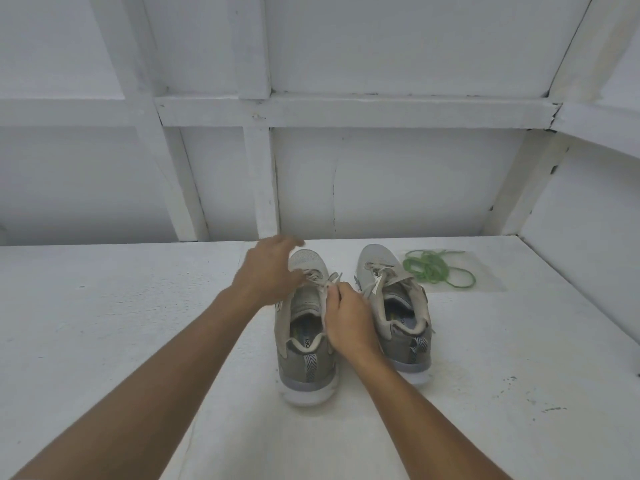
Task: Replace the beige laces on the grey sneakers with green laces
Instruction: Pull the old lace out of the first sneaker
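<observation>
On the white painted counter, side by side with heels toward the camera: left grey mesh sneaker and right grey mesh sneaker, both threaded with flat beige laces. Just right of the pair, loose coil of thin green laces on a clear plastic sheet. Left hand spread over the left toe, blurred, contact uncertain; right hand pinching the beige lace near the upper eyelets. Steady the toe, loosen each crossing in turn, then draw the lace out without yanking.

The letters "ORY" show in dark print on the pale insole at the heel of the left-hand grey sneaker. Print on the insole of the right-hand sneaker is too blurred to read.
</observation>
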Motion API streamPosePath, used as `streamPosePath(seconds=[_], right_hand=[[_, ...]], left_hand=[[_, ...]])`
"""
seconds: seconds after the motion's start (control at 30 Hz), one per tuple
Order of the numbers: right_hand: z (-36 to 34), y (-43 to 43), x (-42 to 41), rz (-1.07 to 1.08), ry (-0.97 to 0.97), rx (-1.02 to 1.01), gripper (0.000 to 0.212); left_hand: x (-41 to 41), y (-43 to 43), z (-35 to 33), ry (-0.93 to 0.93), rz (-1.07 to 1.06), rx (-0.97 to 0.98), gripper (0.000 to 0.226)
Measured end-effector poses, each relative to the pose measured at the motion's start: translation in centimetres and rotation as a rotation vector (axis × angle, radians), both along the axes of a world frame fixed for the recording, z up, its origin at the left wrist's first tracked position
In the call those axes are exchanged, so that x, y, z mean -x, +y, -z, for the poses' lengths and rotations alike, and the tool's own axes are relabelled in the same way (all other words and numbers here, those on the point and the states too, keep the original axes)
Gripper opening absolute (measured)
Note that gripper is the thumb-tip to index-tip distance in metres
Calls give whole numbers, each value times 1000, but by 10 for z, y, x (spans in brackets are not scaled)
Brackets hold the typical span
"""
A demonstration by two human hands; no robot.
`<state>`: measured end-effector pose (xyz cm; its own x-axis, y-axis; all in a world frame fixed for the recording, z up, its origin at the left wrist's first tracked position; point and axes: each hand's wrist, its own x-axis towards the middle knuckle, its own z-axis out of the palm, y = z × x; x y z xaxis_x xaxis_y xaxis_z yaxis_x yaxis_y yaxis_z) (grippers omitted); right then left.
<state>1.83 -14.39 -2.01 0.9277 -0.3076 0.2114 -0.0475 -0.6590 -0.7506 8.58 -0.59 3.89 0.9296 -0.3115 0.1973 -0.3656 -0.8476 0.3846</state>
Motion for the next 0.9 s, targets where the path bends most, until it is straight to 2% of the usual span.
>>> streamPosePath(seconds=[0.13, 0.3, 0.73, 0.9], right_hand=[[0, 0, 1, -3, -18, -8, 35], [0, 0, 1, -11, -17, -30, 33], [-2, -1, 2, 4, -11, -20, 35], [-4, 1, 3, -7, 17, -25, 34]], left_hand=[[11, -22, 15, 2, 97, -109, 19], [7, -19, 14, -84, 62, -145, 19], [-21, 30, -19, -182, -154, 211, 12], [-17, 43, -23, -118, -201, 278, 6]])
